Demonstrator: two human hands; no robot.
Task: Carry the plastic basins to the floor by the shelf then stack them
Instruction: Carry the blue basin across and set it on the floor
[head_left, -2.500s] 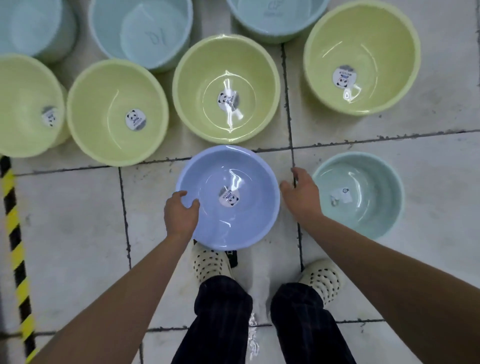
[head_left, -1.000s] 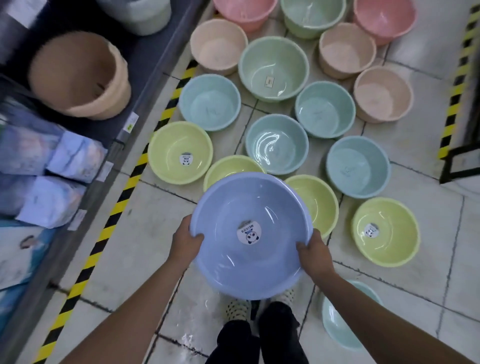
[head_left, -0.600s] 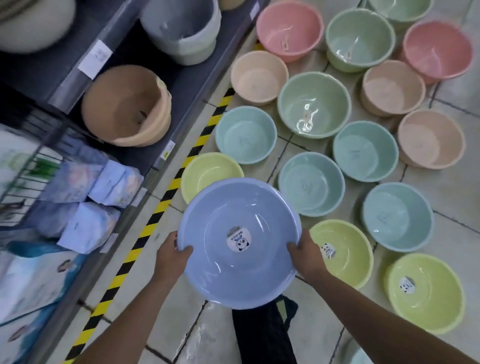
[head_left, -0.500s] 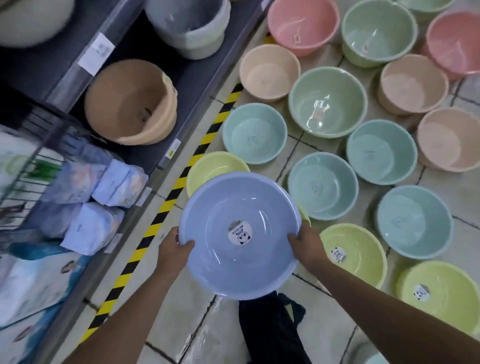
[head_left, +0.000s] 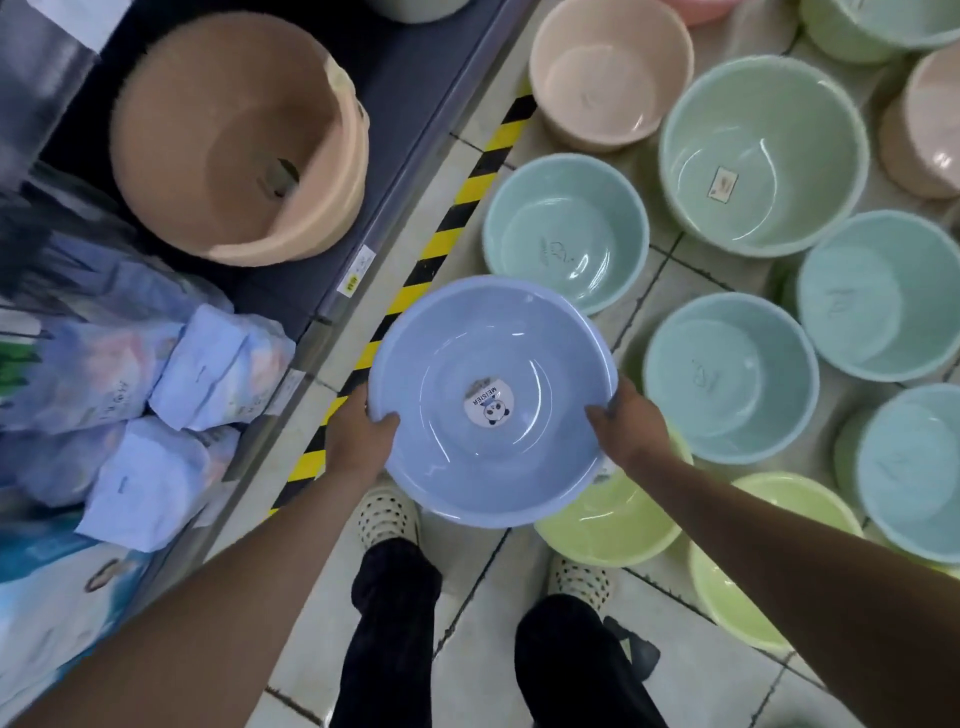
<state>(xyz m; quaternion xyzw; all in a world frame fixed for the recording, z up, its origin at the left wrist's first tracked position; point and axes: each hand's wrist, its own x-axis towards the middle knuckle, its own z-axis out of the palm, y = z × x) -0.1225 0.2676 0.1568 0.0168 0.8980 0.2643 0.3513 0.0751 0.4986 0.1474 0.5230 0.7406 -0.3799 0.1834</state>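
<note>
Gripping a lavender-blue plastic basin (head_left: 493, 400) by opposite sides of its rim, both hands hold it level above the floor, mouth upward. The left hand (head_left: 361, 441) clasps the near-left rim with its thumb hooked over the edge into the bowl; the right hand (head_left: 628, 423) clasps the right rim the same way, so the basin sits between the two hands and slightly farther out than them. A round panda sticker (head_left: 489, 402) lies at the middle of its bottom. Beneath the basin's near-right edge a yellow-green basin (head_left: 613, 530) stands on the tiled floor (head_left: 488, 613), partly covered by it. To the right and far side are teal basins (head_left: 727, 379) standing apart on the floor. A black-and-yellow striped floor tape (head_left: 436, 249) runs along the foot of the shelf (head_left: 415, 104) on the left, and the basin's left rim overlaps that stripe in the picture. On the shelf rests a tan tub (head_left: 234, 140).
</note>
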